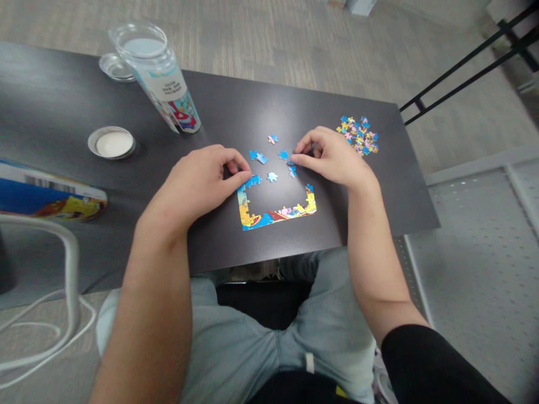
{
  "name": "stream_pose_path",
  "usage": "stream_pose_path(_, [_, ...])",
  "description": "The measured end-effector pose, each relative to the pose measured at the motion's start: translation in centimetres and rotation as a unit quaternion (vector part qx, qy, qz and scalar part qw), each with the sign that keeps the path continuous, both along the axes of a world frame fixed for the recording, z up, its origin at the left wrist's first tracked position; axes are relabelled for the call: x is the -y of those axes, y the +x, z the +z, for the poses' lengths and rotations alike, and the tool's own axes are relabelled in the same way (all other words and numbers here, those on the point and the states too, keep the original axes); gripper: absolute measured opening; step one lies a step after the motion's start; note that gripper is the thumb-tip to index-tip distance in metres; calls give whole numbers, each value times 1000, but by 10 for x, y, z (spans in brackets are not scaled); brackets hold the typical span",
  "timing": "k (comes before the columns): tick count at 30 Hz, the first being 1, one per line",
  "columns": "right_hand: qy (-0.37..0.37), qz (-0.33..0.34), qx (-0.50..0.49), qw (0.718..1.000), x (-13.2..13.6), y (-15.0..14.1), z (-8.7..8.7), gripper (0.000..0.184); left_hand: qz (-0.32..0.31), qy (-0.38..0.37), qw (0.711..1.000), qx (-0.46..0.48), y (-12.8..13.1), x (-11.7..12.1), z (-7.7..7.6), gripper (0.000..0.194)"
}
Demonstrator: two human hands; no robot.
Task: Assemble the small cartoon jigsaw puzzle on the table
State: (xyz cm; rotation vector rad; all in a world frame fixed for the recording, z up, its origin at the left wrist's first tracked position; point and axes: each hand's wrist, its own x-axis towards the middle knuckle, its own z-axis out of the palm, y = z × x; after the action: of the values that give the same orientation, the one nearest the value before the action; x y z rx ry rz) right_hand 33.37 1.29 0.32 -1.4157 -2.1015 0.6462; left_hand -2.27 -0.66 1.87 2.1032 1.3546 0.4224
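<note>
A partly joined jigsaw puzzle border (269, 217) lies on the dark table, with its left side, bottom edge and part of its right side linked. My left hand (206, 177) is closed at the border's upper left corner, thumb and forefinger on the blue jigsaw puzzle piece (254, 180) there. Between the thumb and forefinger of my right hand (330, 154) is a small blue jigsaw puzzle piece (291, 162). Loose around them are a pale blue piece (272, 177), a joined blue pair (258, 157), a blue piece (283, 154) and a pink-and-blue piece (273, 139).
A heap of mixed puzzle pieces (359, 136) sits at the table's right. On the left stand a clear cylinder with a cartoon label (168, 84), a round lid (112, 142), another clear lid (117, 66) and a printed blue-and-yellow container (50, 193). A white cable (71, 269) runs lower left.
</note>
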Motion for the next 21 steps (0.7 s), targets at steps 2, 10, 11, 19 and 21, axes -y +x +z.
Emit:
stream_pose_path(2, [-5,0,6,1000,2,-4,2,22,3,1,1000,2,-1,0,-1,22])
stream_pose_path(10, [-39,-1,1,999,6,-9,7,19,-35,47,998,27,8,7,0,24])
stream_pose_path(11, [-44,2,-8,999,6,-9,7,20,-51,61,996,27,11,8,-1,26])
stream_pose_path(19, [-62,17,-92,994,7,-10,6,19,-147,138,978,-60,36,22,-5,32])
stream_pose_path(21, [-63,21,-106,992,7,-10,8,28,-143,136,979,-55,39,24,-3,32])
